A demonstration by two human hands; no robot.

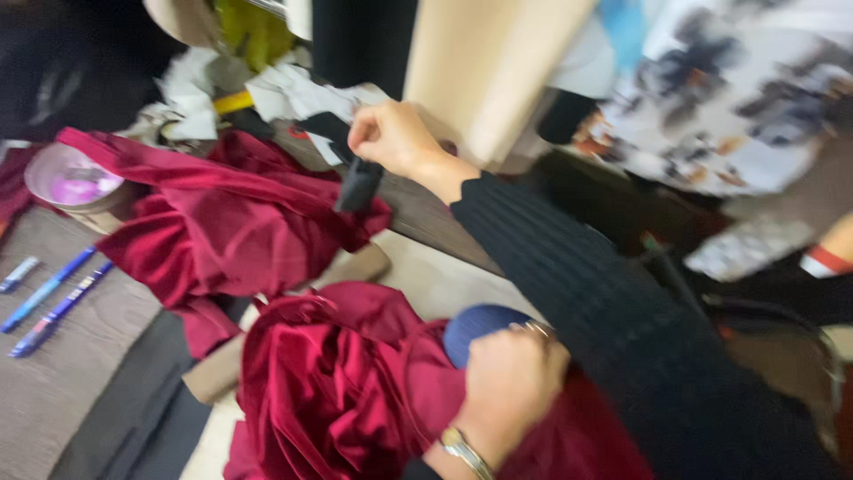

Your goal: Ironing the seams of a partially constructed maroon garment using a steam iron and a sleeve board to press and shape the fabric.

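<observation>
My right hand reaches out from a black ribbed sleeve to the top middle. Its fingers are pinched on a small black object that hangs over a heap of dark red velvet fabric. My left hand, with a wristwatch and a ring, is at the bottom middle. It is closed over a rounded dark blue object and rests on a second bunch of the red velvet. The picture is blurred, so I cannot tell what either object is.
Three blue pens lie at the left on a grey-brown surface. A round pinkish bowl sits at the far left. White scraps lie behind the velvet. A beige board stands upright at the top, and white-and-black patterned cloth fills the upper right.
</observation>
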